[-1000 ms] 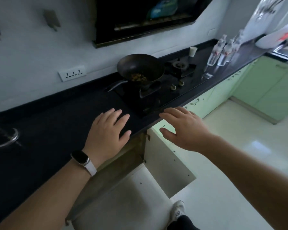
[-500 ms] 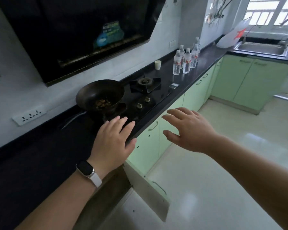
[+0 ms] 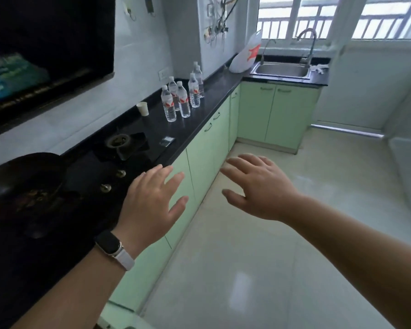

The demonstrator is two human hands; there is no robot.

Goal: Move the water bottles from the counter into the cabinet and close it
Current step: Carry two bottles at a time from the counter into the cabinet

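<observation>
Several clear water bottles (image 3: 182, 96) with red-and-white labels stand upright in a cluster on the black counter (image 3: 214, 93), far ahead of me. My left hand (image 3: 152, 198), with a watch on its wrist, hovers over the counter's front edge beside the stove, fingers spread and holding nothing. My right hand (image 3: 259, 186) is out over the floor, also spread and empty. Light green cabinet doors (image 3: 199, 160) run shut below the counter. Only the top edge of an open cabinet door (image 3: 119, 312) shows at the bottom of the view.
A dark wok (image 3: 22, 184) with food sits on the black gas stove (image 3: 119, 150) at my left. A white paper cup (image 3: 142, 108) stands near the bottles. Beyond are a white plastic bag (image 3: 246, 55) and a steel sink (image 3: 281, 70). The pale tiled floor (image 3: 282, 233) lies to the right.
The view has swung up and right along the counter, so the bottles are nearer and larger and the open cabinet has dropped almost out of view. Both hands stay open and empty.
</observation>
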